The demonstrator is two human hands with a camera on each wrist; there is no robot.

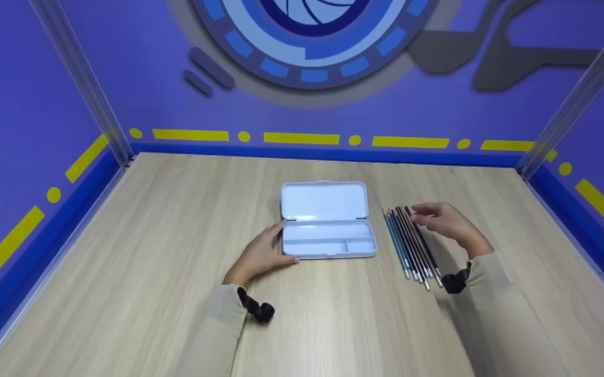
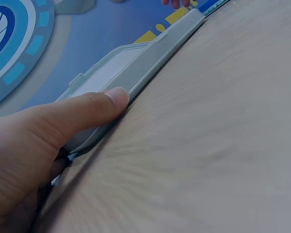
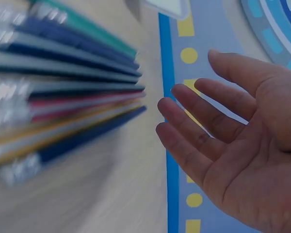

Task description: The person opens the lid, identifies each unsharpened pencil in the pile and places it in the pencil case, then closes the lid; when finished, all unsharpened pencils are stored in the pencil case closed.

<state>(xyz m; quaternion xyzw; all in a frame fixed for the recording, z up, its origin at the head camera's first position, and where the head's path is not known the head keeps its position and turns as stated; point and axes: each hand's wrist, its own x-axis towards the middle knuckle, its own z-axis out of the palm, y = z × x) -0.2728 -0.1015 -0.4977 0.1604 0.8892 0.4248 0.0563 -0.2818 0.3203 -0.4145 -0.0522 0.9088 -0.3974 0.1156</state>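
A pale pencil case (image 1: 315, 231) lies on the table with its hinged lid (image 1: 324, 201) tipped back and its compartments bare. My left hand (image 1: 259, 253) grips the case's left end, its thumb (image 2: 94, 108) pressed on the front wall in the left wrist view. Right of the case, several pencils (image 1: 410, 243) lie side by side in a loose bundle, eraser ends toward me. Over their far ends hovers my right hand (image 1: 449, 222). In the right wrist view its fingers (image 3: 199, 133) are slightly bent and apart, holding nothing, with the pencils beside them.
A wood-grain table (image 1: 176, 220) carries everything. Blue panels (image 1: 302, 120) with yellow marks close it in at the back and both sides, joined by metal corner posts (image 1: 79, 73). Each wrist wears a black strap (image 1: 260, 310).
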